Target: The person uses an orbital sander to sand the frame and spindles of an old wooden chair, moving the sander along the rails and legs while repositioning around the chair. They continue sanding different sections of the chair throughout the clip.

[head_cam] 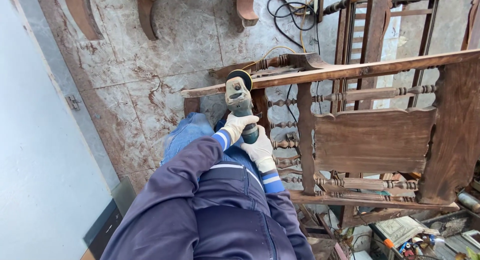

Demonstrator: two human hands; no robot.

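The head view looks steeply down on a carved wooden frame [372, 140], dark and worn, lying on its side over a marbled tile floor [140, 80]. All places below are told from that frame.

At the frame's left end, both hands close around an angle grinder [239, 102]. The left hand [238, 126], in a pale glove, wraps the grinder's body from the side away from the frame. The right hand [259, 149], gloved the same, grips the teal rear of the tool just beside the frame's upright post [305, 135]. The grinder's disc [240, 77] touches the frame's long top rail [330, 72] near its left tip. A yellow cable [272, 52] runs from there up past the rail.

Within the frame sit a flat panel [374, 140] and rows of turned spindles [370, 94]. Above the frame, black cables [287, 12] lie coiled on the floor. Left of the frame, well apart, stands a pale blue wall [35, 155]. Below the frame's right end, small clutter [415, 235] lies heaped, too small to tell apart.
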